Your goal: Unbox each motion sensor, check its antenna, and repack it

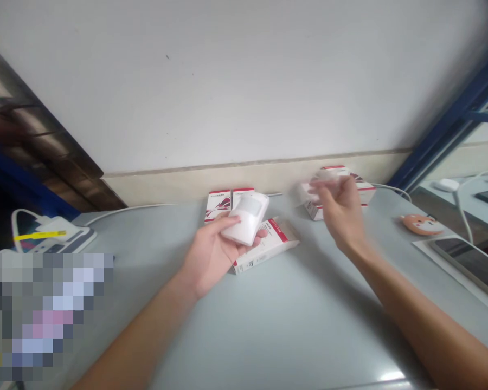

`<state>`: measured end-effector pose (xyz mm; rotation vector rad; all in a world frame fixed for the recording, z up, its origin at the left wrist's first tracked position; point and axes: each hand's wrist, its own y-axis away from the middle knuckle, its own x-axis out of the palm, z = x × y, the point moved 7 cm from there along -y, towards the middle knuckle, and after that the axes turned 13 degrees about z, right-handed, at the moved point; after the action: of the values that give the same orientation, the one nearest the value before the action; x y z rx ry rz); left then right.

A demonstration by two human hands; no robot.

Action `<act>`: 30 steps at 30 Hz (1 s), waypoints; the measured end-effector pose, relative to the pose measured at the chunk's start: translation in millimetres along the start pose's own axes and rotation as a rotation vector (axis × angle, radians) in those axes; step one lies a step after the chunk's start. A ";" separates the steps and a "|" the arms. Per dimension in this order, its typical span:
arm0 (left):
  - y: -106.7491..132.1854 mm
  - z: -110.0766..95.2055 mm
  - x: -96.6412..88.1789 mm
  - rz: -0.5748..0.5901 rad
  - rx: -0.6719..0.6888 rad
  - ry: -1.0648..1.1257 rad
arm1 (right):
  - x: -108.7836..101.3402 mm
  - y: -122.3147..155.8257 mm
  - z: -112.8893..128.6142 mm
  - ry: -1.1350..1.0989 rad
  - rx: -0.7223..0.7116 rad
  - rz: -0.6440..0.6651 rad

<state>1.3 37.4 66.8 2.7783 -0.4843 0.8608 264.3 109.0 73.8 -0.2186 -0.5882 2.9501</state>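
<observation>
My left hand [215, 252] is wrapped round a white motion detector [248, 219], whose smooth front and greyish window face up. Just beneath and behind it lies a white and red carton [268, 244], its near right end apparently open. My right hand [341, 208] is raised farther to the right, fingers pinched on a translucent whitish plastic bag [307, 192] smeared by motion. Behind that hand stand white and red boxes [364, 189], partly covered by it. Two small upright boxes [217, 205] of similar print stand behind the detector, one partly hidden.
A white power strip [75, 238] with cables lies at the left, beside a pixelated patch. On the right are an orange animal-face object [421, 224] and a dark phone-like slab [467, 262]. A wall [244, 97] closes off the table's back, and a blue frame [439, 108] rises at right.
</observation>
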 end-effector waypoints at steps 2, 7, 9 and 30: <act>1.3 0.5 0.0 -0.016 -0.017 0.045 | 7.5 2.0 -11.3 0.196 0.068 0.067; 1.8 3.8 6.1 0.034 -0.032 0.092 | 35.3 10.3 -9.9 0.482 -0.072 0.357; 2.0 5.6 8.6 0.033 -0.045 0.093 | 47.0 16.5 -3.5 0.583 -0.170 0.496; 0.6 35.9 32.3 0.319 -0.161 0.100 | 66.2 37.6 20.3 -0.173 0.313 0.597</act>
<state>44.7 18.9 56.3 2.5363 -0.9513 0.9705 192.4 77.0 69.9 -0.1212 -0.0648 3.6075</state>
